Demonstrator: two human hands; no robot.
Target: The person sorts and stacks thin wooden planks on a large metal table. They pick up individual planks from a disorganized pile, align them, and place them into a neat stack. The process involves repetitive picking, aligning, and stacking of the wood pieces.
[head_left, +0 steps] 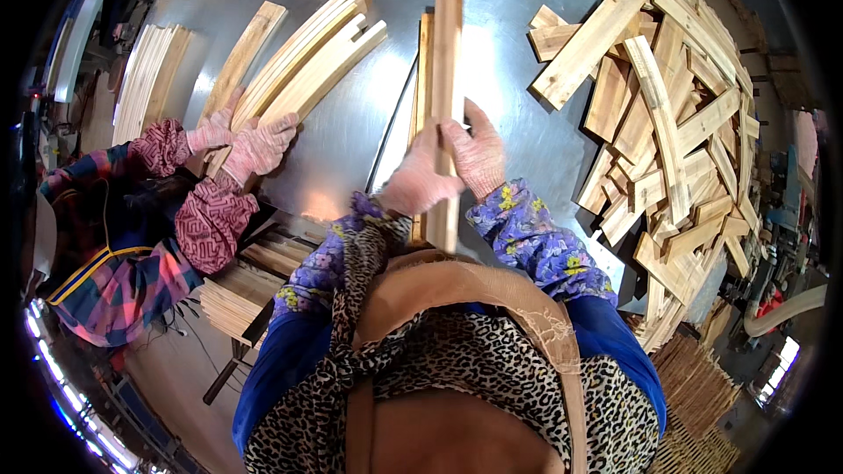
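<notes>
Long pale-brown wooden plank (449,44) held lengthwise before the wearer, above a grey sheet-metal table (536,154), its far end near the table's far side and its near end close to the body. The left hand (414,177) grips the plank's lower half, thumb crossing its face; the right hand (477,149) is bent at the plank's right edge, thumb touching it, though whether its fingers clamp the wood cannot be told. A narrow yellowish wooden board (425,61) runs just beside the plank's left edge, partly hidden by it. Farther left, a thin dark seam (392,127) crosses the metal. To the right, bare table separates the plank from a loose heap of pale wooden boards (680,123), whose pieces cross at many angles with ends jutting inward. To the left, another bare strip lies between the seam and a row of pale wooden strips (307,57), on which a co-worker's hands (256,151) rest. Beyond these stands a second bundle of whitish strips (149,79). Below the table's left part, stacked flat wooden boards (230,309) sit near the co-worker's plaid sleeve.
</notes>
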